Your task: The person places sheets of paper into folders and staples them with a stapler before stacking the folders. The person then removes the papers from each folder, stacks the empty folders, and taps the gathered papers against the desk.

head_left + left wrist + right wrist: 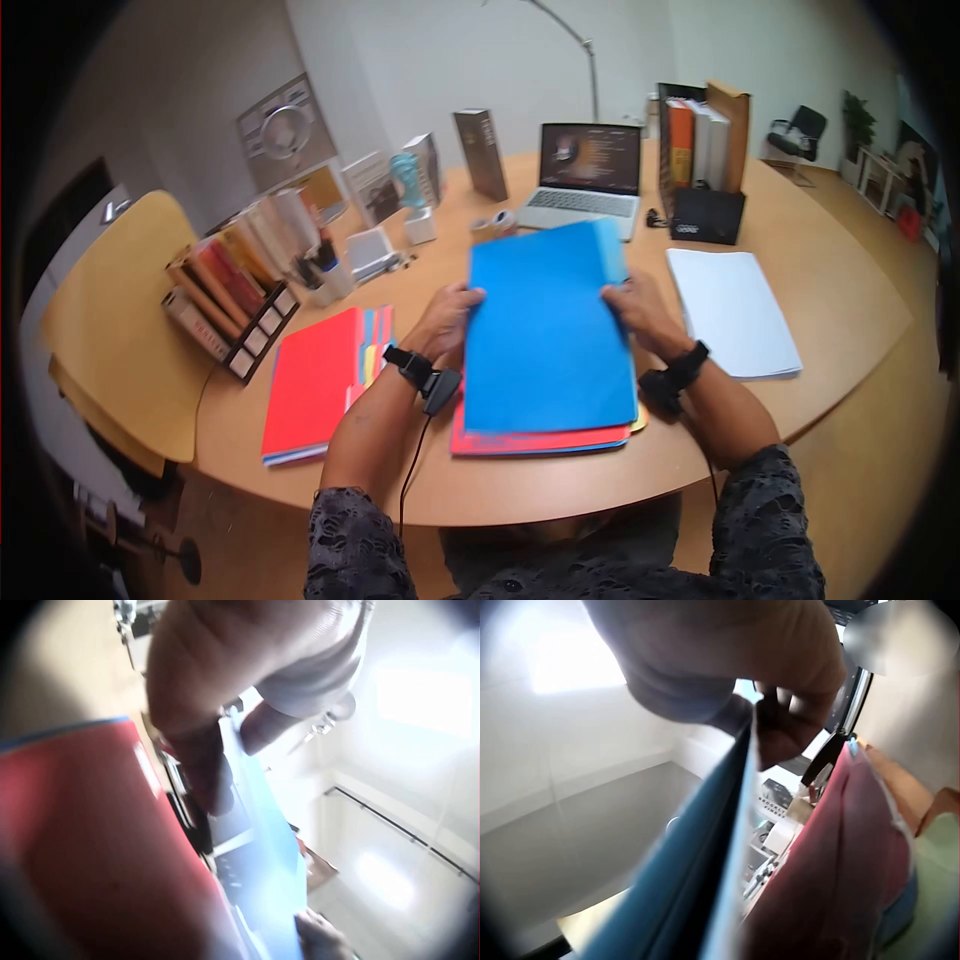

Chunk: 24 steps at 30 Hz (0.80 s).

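Note:
A blue file folder is held up in front of the person, tilted, by both hands at its sides. The left hand pinches its left edge, thumb on the near face and fingers behind. On the opposite edge, the right hand grips it the same way. Seen from the right wrist, the folder's two leaves stand slightly apart with a dark gap between them. A lighter blue strip shows along its upper right edge. Below it lies a pile of folders with a red one on top, mostly hidden by the blue folder.
Left of the left forearm lies another stack of folders topped by a red one. White paper lies at the right. Behind stand a laptop, a right-hand book holder, a left book row and a pen cup.

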Available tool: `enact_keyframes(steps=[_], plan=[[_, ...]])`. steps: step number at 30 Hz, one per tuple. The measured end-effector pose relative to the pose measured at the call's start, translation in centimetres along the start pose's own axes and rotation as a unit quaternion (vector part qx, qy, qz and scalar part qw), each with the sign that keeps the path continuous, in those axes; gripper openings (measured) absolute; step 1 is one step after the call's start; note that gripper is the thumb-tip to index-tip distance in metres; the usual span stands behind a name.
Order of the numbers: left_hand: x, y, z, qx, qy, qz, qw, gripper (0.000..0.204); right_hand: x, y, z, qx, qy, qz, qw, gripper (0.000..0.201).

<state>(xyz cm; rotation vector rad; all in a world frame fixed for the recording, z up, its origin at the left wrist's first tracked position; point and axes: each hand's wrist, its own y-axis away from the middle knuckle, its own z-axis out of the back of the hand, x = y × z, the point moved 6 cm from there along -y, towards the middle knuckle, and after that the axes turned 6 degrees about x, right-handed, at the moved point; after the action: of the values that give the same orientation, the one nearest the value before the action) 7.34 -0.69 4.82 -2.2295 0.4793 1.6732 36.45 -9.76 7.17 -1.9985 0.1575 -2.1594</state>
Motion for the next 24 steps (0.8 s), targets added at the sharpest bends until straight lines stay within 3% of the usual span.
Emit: enact_keyframes(steps=[2,4,6,9,12,14,18,19,21,24], plan=[[0.5,2.4,-1.8,0.040,-0.043,0.079,0.995,0.030,0.5,0.2,0.4,-0.018,-0.056,0.057,0.997,0.027],[-0.9,4.6,-1.7,0.018,-0.035,0.083,0.996,0.033,0.2,0.3,0.4,-0.014,-0.097,0.050,0.994,0.024],[-2.4,5.8,-0.4,0.004,-0.031,0.080,0.996,0.037,-1.2,0.5,0.4,0.029,-0.134,-0.070,0.988,0.019],[-8.3,8.9,5.2,-0.014,-0.089,0.001,0.996,0.041,-1.0,1.0,0.8,0.003,-0.132,-0.125,0.983,0.022],[-13.2,14.0,11.7,-0.065,-0.142,-0.013,0.988,0.045,-2.1,0.9,1.5,0.005,-0.132,-0.155,0.979,0.023],[-14.7,17.4,19.3,-0.126,-0.220,-0.001,0.967,0.043,-2.6,0.7,1.4,0.012,-0.133,-0.163,0.978,0.023],[-14.6,24.7,28.8,-0.265,-0.223,0.015,0.938,0.038,-2.7,0.7,1.1,0.025,-0.127,-0.173,0.976,0.024],[-14.5,25.9,29.8,-0.265,-0.221,0.017,0.938,0.038,-2.7,0.7,1.0,0.032,-0.122,-0.175,0.977,0.024],[-13.5,28.3,32.0,-0.324,-0.245,0.106,0.908,0.035,-2.3,1.0,1.0,0.028,-0.118,-0.189,0.974,0.023],[-12.3,30.0,34.0,-0.347,-0.250,0.129,0.895,0.034,-2.4,1.1,0.8,0.028,-0.110,-0.204,0.972,0.022]])
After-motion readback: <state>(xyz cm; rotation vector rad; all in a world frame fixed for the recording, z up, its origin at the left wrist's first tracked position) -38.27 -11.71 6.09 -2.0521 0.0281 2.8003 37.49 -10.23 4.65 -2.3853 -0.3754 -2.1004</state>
